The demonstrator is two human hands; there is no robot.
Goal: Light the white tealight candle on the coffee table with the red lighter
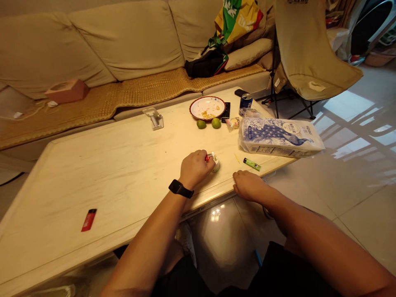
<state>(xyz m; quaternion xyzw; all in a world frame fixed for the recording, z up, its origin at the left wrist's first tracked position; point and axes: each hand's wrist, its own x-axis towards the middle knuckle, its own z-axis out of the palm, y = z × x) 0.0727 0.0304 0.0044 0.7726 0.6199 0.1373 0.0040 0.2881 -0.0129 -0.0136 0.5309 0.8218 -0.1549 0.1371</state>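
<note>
My left hand (197,166), with a black watch on its wrist, is closed around a red lighter (208,156) over the table. Just beside its fingers stands a small, pale, rounded object (215,164); its kind is unclear, and the hand partly covers it. At the table's near edge rests my right hand (249,186), fingers curled in. Anything inside it is hidden from view. A green lighter (252,164) lies just beyond the right hand, with a thin yellow strip (236,158) to its left.
Another red lighter (89,220) lies at the table's near left. Farther back are a white holder (154,119), a red-rimmed plate (193,108), two green limes (216,123), and a blue can (246,102). A tissue pack (278,134) overhangs the right edge. A sofa (130,41) stands behind.
</note>
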